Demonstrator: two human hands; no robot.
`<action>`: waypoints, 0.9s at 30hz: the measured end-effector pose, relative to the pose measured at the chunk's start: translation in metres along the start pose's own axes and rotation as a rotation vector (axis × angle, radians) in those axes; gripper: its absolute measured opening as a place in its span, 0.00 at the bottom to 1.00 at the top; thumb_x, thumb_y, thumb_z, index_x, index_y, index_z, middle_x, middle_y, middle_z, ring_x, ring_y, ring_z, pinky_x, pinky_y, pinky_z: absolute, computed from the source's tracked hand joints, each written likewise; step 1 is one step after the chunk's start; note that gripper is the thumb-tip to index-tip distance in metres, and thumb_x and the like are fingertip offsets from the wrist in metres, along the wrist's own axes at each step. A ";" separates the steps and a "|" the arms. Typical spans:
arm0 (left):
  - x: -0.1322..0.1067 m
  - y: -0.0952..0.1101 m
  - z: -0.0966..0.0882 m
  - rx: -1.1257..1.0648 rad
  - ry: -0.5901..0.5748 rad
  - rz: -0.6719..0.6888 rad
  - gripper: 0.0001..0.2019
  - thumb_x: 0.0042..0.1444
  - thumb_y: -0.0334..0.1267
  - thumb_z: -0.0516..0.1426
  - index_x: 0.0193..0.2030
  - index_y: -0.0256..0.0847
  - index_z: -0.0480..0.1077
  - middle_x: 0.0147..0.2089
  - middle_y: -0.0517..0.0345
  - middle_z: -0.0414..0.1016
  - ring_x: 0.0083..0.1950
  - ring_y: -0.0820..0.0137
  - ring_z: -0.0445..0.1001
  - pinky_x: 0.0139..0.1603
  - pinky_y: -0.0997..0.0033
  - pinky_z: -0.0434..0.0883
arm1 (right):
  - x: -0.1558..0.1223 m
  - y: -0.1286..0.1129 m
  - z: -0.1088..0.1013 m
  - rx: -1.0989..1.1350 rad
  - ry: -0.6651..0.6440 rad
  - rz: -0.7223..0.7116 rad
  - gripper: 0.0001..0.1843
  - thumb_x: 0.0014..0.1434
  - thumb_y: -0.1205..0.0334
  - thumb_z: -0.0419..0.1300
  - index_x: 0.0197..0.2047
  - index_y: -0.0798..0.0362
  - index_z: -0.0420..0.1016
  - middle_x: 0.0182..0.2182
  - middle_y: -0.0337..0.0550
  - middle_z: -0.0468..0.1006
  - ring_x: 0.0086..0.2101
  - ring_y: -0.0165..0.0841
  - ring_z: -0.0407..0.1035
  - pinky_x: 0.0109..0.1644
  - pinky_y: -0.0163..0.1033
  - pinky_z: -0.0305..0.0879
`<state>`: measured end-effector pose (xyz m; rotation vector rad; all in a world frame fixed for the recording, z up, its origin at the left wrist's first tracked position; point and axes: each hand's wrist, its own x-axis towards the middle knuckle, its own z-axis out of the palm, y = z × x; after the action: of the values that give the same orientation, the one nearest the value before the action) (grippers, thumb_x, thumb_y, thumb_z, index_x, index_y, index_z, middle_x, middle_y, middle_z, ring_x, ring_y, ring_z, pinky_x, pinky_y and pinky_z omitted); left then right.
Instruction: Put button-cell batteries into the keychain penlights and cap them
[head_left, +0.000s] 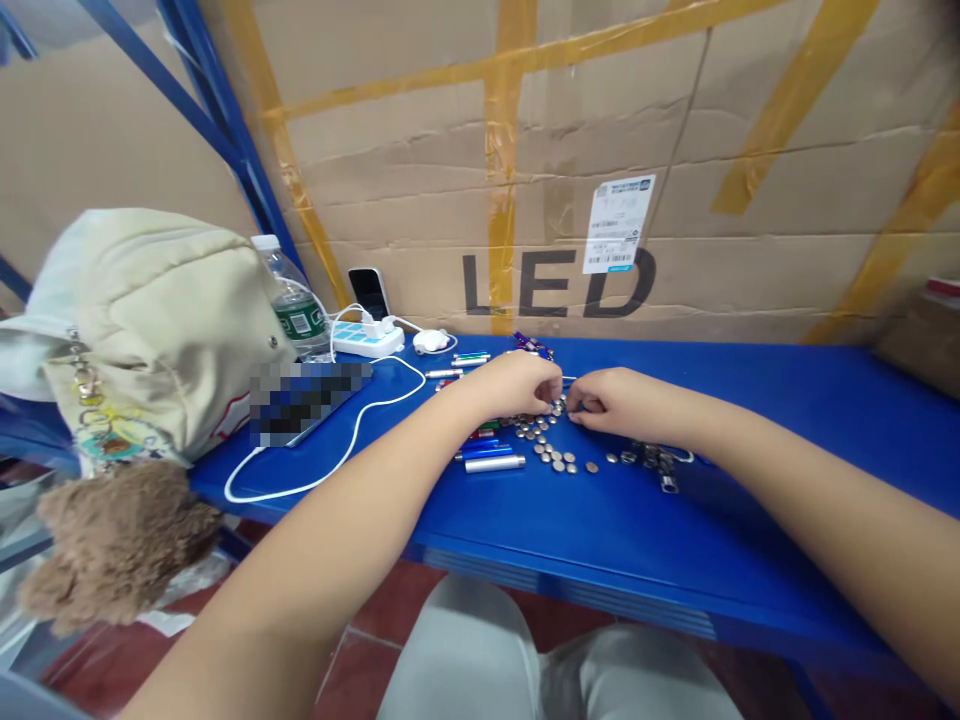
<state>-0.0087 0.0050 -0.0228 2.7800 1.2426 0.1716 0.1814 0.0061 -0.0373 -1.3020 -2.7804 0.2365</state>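
Note:
My left hand is closed, its fingertips pinched over a scatter of small round silver discs that look like button cells. Close beside it, my right hand is also closed, thumb and fingers curled together at the right edge of the discs. Whatever either hand pinches is too small or hidden to name. Under and left of my left wrist lie several slim metal tubes, among them a silver tube and a blue tube. Below my right hand is a small heap of metal clasps, partly shaded by the forearm.
A blue shelf top carries everything. On the left are a cream backpack with a brown plush charm, a water bottle, a power strip, a phone and a white cable. A large cardboard box stands behind.

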 end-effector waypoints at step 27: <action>-0.003 0.008 -0.011 -0.121 -0.047 0.071 0.07 0.57 0.31 0.61 0.43 0.34 0.77 0.41 0.54 0.82 0.42 0.71 0.78 0.42 0.73 0.69 | -0.007 0.013 -0.011 0.059 -0.036 0.042 0.06 0.54 0.61 0.57 0.32 0.50 0.75 0.31 0.41 0.80 0.32 0.35 0.72 0.35 0.39 0.64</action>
<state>-0.0064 -0.0019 -0.0106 2.7091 1.0865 0.1794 0.1965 0.0102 -0.0288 -1.3564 -2.7548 0.3451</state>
